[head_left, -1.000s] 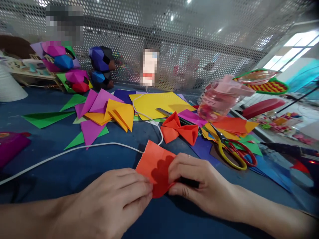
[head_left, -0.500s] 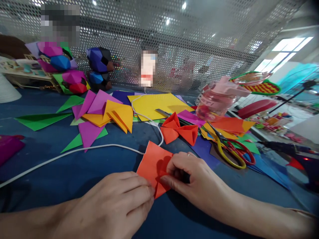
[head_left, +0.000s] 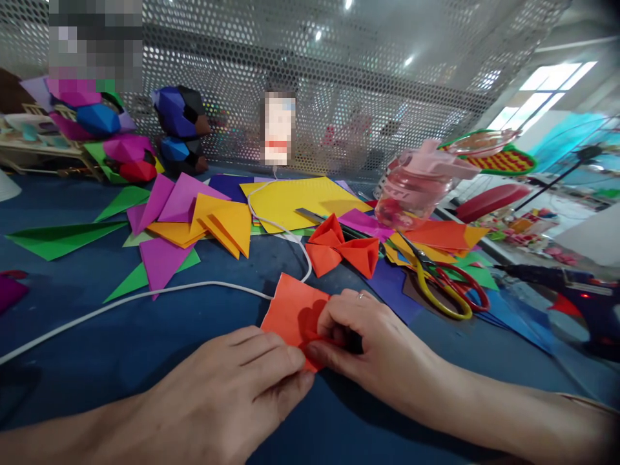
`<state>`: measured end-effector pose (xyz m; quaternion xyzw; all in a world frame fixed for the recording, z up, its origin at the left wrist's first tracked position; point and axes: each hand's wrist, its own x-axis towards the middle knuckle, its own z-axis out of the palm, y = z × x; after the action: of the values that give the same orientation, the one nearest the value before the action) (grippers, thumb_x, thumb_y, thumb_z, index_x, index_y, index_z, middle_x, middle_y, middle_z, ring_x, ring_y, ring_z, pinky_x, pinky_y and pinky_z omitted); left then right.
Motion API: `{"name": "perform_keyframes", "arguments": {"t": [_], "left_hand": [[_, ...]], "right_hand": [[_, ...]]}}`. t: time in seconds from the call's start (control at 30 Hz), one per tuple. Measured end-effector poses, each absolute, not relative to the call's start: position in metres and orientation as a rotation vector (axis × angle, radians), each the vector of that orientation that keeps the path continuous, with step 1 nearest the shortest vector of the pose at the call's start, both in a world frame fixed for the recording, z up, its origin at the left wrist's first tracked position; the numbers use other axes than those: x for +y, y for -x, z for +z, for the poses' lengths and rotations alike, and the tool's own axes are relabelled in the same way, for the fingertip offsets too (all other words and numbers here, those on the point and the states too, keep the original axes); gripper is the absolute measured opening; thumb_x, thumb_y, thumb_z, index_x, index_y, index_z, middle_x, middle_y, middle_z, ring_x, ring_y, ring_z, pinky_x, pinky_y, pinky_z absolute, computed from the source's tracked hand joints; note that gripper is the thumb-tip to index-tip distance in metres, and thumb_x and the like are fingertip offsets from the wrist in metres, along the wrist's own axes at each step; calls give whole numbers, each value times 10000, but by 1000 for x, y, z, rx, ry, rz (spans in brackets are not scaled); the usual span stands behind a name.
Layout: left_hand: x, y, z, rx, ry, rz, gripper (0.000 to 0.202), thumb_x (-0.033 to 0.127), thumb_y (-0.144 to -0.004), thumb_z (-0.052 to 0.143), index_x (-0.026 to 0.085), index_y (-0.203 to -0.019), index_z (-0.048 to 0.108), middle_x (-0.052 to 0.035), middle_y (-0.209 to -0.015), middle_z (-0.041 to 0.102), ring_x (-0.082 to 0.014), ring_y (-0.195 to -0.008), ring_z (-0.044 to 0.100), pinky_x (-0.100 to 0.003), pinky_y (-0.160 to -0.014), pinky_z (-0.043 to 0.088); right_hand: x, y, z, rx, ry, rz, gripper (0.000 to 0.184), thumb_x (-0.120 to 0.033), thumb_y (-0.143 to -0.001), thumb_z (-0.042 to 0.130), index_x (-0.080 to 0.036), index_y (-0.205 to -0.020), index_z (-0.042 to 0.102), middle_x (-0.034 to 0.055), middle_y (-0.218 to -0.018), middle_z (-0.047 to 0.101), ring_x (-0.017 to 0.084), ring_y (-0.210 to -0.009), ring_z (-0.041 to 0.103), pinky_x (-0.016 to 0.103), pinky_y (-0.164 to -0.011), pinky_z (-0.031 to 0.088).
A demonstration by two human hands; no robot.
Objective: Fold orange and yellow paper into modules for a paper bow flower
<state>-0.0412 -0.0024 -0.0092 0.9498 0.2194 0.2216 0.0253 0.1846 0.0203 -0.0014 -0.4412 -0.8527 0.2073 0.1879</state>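
An orange-red sheet of paper lies on the blue table between my hands. My left hand presses over its lower left edge, fingers together on the paper. With thumb and bent fingers, my right hand pinches the paper's right side, where a part is turned up. My palms hide the lower corner. Just beyond the sheet sit folded orange-red paper pieces, standing up as open cones. A white cable runs behind the sheet's upper left edge.
Folded purple paper, green paper and orange paper lie at the left. Scissors with yellow and red handles and a glue gun are at the right. Behind stand a pink bottle and a perforated metal screen.
My left hand has slid a little to the right along the paper's lower edge, closer to my right thumb. The view has shifted slightly; my right hand keeps its pinch.
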Motion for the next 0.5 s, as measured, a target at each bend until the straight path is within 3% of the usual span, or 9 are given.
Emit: {"name": "perform_keyframes", "arguments": {"t": [0.27,0.37,0.5], "left_hand": [[-3,44,-7,661,-2921,763,318,188,-1054,313,191,-1121,625,-14,-1053,726,-158,-922,659,-248,-852,504],[-1,44,-1,577,-2912,770,317,160,-1028,333,171,-1173,615,-17,-1116,733,-158,-1014,660,-233,-889,500],[2,43,7,546,-2868,769,272,165,-1011,415,175,-1186,624,-17,-1093,745,-152,-994,677,-226,-929,496]], "right_hand": [[19,-186,2,-2408,1267,502,165,-209,-823,732,-202,-835,568,-36,-745,589,146,-714,495,288,-674,336],[20,-187,2,-2424,1270,476,181,-261,-834,741,-206,-869,572,-27,-772,600,163,-743,506,300,-690,338],[22,-190,1,-2449,1273,447,246,-366,-840,752,-210,-889,569,-17,-796,605,182,-765,512,312,-694,331]]}}
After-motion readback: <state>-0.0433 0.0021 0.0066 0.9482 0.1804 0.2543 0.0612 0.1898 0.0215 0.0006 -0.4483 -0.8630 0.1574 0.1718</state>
